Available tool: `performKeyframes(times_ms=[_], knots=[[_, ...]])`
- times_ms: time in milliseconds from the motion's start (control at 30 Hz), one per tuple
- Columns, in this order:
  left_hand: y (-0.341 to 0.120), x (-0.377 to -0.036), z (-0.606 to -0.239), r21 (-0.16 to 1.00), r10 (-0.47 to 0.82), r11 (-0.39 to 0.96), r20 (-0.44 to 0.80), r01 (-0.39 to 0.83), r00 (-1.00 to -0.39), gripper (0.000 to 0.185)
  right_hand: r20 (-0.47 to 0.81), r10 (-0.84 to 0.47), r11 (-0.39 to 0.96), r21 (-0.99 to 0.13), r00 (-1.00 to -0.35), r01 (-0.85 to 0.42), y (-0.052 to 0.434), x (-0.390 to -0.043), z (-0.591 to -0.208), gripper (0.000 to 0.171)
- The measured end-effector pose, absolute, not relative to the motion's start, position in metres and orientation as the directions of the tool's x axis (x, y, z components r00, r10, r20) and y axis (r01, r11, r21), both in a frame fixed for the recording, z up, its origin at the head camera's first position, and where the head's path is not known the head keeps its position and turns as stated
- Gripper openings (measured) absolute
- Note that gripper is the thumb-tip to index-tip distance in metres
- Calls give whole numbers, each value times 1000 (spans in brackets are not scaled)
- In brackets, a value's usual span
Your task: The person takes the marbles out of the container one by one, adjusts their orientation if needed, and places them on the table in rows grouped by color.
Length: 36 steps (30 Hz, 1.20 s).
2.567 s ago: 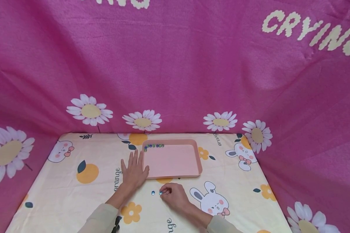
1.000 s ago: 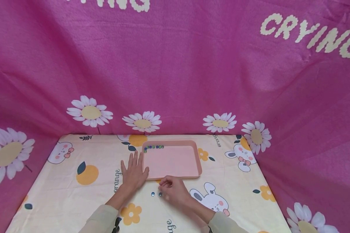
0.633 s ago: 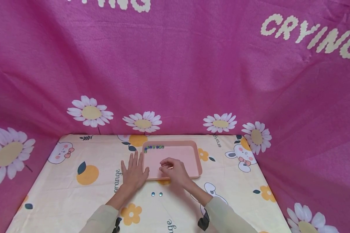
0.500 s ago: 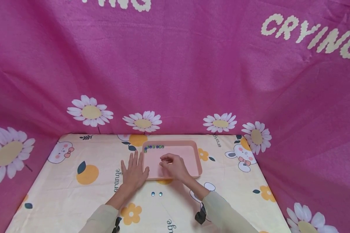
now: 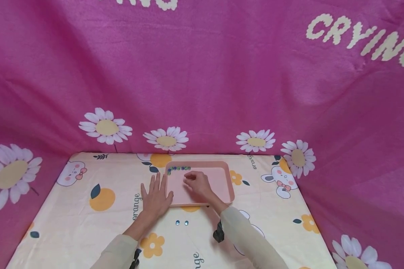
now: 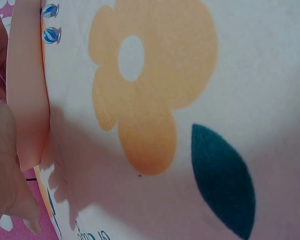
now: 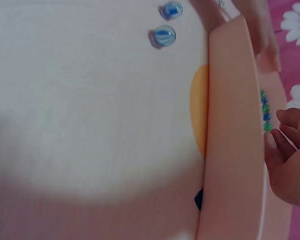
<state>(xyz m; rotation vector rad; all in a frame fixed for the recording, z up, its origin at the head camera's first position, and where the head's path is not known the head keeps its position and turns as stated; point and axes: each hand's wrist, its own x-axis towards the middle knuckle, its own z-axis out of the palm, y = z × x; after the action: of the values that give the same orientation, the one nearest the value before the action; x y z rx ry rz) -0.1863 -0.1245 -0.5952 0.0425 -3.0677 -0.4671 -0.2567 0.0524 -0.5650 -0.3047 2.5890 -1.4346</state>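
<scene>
Since a second ago the right hand [image 5: 196, 183] has left the bench [image 5: 70, 224] in front of the pink tray [image 5: 227, 186] and come forward over the tray's floor, stopping just short of the row of beads [image 5: 179, 168] along the far rim. Its fingers are curled with the tips drawn together; whether a bead sits between them cannot be made out, since the hand hides its own fingertips in the head view and the right wrist view shows only bent fingers [image 7: 285, 131] beside the green and blue beads [image 7: 264, 111].

The left hand [image 5: 156, 198] lies flat, fingers straight and spread, palm down on the cloth, its thumb touching the tray's near left corner.

The tray is smooth matte plastic, a shallow rectangle with rounded corners and a raised lip. The beads in it are tiny, glossy and round, too small to count surely. Two glassy blue-striped beads [image 5: 182, 223] lie side by side on the bench in front of the tray.

The bench wears a soft, finely woven cream cloth printed with oranges, flowers and rabbits. Behind hangs a fuzzy magenta drape [image 5: 202, 74] with daisies, its lettering cut off at the top edge.
</scene>
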Motion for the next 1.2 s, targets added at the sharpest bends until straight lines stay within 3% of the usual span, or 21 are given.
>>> performKeyframes(times_ms=[233, 667, 900, 1200], knots=[[-126, -188, -594, 306, -34, 952, 30, -24, -999, 79, -116, -218, 563, -826, -969, -28, 42, -266, -580, 22], [-123, -192, -591, 302, -32, 953, 27, -22, -999, 78, 12, -108, 560, -825, -994, -71, 23, -288, -587, 19], [-126, -191, -590, 293, -32, 956, 36, -20, -999, 79, 40, -78, 533, -843, -996, -76, 16, -286, -583, 21], [-124, -187, -594, 309, -36, 951, 45, -21, -998, 78, 21, -24, 620, -784, -999, -32, 12, -291, -590, 23]])
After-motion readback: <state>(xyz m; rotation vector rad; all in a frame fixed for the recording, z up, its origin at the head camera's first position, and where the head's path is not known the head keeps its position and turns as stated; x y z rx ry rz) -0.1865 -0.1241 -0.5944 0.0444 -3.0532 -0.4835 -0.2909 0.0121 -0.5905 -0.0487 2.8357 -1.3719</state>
